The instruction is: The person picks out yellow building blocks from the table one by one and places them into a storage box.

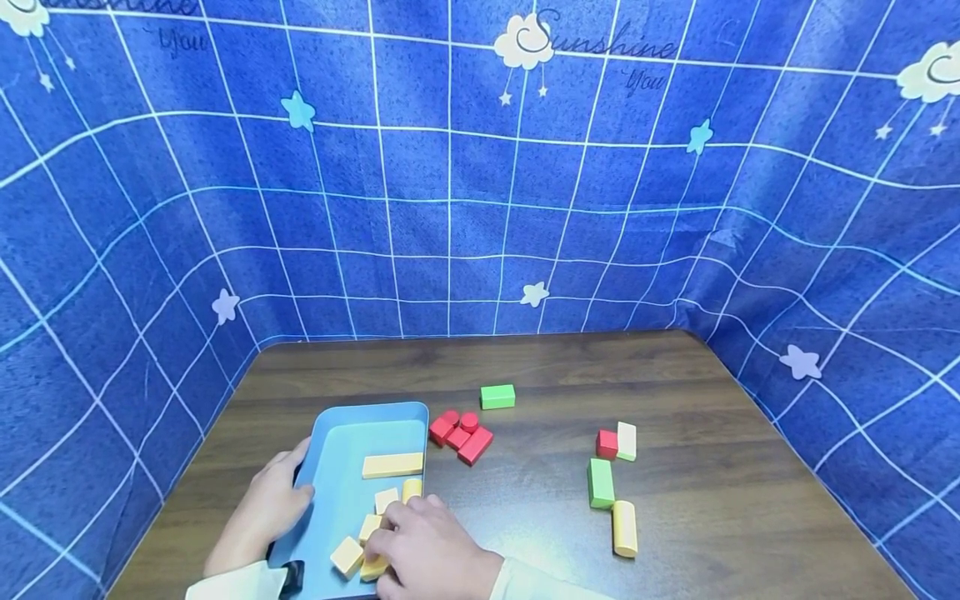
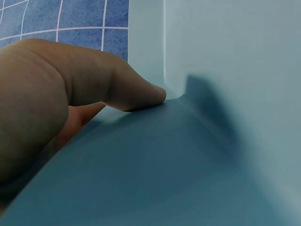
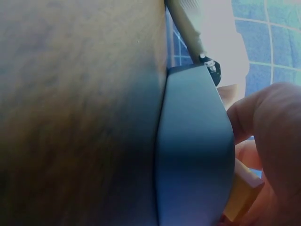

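Note:
A blue tray point(image 1: 333, 467) lies at the left of the table with several yellow blocks inside. My left hand point(image 1: 272, 500) grips its left side, the thumb over the rim, as the left wrist view shows close up. Over the tray's right wall reaches my right hand point(image 1: 427, 546), its curled fingers on a yellow block point(image 1: 372, 569) partly hidden beneath them. Beside those fingers lie a yellow cube point(image 1: 347, 557) and other small yellow blocks. Farther back in the tray is a long yellow block point(image 1: 393, 465). In the right wrist view, a yellow block point(image 3: 243, 193) shows by the fingers behind the tray wall.
Several red blocks point(image 1: 476, 446) cluster just right of the tray, with a green block point(image 1: 497, 397) behind them. At the right stand a red cube point(image 1: 607, 444), a pale green block point(image 1: 626, 442), a green block point(image 1: 601, 483) and a yellow cylinder point(image 1: 625, 529). Blue cloth surrounds the table.

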Motion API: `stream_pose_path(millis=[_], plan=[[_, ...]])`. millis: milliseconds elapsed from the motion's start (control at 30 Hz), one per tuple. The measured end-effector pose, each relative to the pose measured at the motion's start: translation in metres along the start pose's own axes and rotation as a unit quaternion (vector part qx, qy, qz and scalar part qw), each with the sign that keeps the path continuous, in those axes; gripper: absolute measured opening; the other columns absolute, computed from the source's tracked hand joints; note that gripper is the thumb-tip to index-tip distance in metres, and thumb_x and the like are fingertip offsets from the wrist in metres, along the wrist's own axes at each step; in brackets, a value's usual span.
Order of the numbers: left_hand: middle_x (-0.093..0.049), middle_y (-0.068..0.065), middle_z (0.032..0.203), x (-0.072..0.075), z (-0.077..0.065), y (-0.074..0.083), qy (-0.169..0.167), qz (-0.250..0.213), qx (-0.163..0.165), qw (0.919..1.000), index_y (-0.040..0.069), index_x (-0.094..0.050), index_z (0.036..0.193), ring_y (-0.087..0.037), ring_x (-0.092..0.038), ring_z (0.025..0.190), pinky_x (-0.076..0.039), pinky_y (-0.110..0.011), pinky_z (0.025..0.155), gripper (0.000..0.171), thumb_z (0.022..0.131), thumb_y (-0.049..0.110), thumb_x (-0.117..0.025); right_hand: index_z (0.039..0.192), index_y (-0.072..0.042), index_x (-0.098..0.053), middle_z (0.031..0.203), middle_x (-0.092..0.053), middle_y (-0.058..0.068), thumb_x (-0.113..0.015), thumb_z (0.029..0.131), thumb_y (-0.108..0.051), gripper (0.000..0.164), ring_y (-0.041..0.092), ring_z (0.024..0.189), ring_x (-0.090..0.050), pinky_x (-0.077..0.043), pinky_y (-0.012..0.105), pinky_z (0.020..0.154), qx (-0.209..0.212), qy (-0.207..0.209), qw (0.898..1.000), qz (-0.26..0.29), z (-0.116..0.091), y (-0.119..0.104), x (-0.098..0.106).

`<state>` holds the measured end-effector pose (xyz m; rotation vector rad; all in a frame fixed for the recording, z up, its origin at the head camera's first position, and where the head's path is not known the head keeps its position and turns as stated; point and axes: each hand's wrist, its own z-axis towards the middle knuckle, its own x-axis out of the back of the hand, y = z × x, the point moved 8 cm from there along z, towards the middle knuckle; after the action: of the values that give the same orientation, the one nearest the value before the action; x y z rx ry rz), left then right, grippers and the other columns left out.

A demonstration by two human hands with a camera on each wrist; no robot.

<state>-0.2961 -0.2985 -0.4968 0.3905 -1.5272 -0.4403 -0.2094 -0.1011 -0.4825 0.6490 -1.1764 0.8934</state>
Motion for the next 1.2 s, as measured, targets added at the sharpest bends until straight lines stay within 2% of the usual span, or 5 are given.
stream_pose_path(millis=[267,500,633,833,1200], plan=[[-0.037,-0.033,0.135,-0.001,0.001,0.000,-0.003,0.002,0.002,1.0000,-0.004,-0.023,0.145,-0.049,-0.036,0.118,-0.035,-0.067,0.092,0.069,0.084,0.007,-0.053,0.097,-0.042,-0.066,0.095,-0.050,-0.019,-0.062,0.078,-0.040,0.019,-0.001,0.078,-0.038,-0.029,0.022,0.064,-0.001,0.021,1.000,0.021,-0.002,0.002,0.006],[-0.038,-0.033,0.134,-0.003,0.002,-0.001,-0.002,0.003,0.002,1.0000,-0.004,-0.023,0.145,-0.049,-0.036,0.119,-0.035,-0.068,0.092,0.069,0.084,0.007,-0.053,0.094,-0.043,-0.070,0.097,-0.052,-0.022,-0.067,0.077,-0.034,0.020,-0.005,0.084,-0.039,-0.027,0.021,0.065,0.014,0.045,0.999,0.022,-0.002,0.001,0.011],[-0.038,-0.033,0.134,-0.002,0.002,-0.001,0.005,0.005,-0.002,1.0000,-0.004,-0.024,0.145,-0.049,-0.036,0.118,-0.035,-0.068,0.092,0.069,0.083,0.006,-0.053,0.091,-0.041,-0.071,0.096,-0.054,-0.023,-0.070,0.077,-0.029,0.019,-0.007,0.087,-0.039,-0.026,0.021,0.064,0.021,0.058,0.997,0.053,-0.002,0.001,0.012],[-0.038,-0.033,0.134,-0.002,0.002,-0.001,0.006,0.005,-0.003,1.0000,-0.004,-0.024,0.145,-0.049,-0.036,0.119,-0.035,-0.068,0.092,0.069,0.083,0.006,-0.053,0.088,-0.039,-0.072,0.095,-0.055,-0.026,-0.073,0.077,-0.025,0.017,-0.012,0.089,-0.038,-0.026,0.022,0.063,0.010,0.054,0.993,0.100,-0.001,0.002,0.013],[-0.037,-0.033,0.134,0.000,-0.001,0.001,-0.002,0.004,0.004,1.0000,-0.004,-0.022,0.146,-0.050,-0.036,0.119,-0.034,-0.068,0.093,0.069,0.084,0.006,-0.053,0.086,-0.038,-0.071,0.096,-0.056,-0.029,-0.075,0.077,-0.029,0.014,-0.017,0.092,-0.038,-0.029,0.021,0.065,-0.021,0.037,0.991,0.124,0.000,0.005,0.012]])
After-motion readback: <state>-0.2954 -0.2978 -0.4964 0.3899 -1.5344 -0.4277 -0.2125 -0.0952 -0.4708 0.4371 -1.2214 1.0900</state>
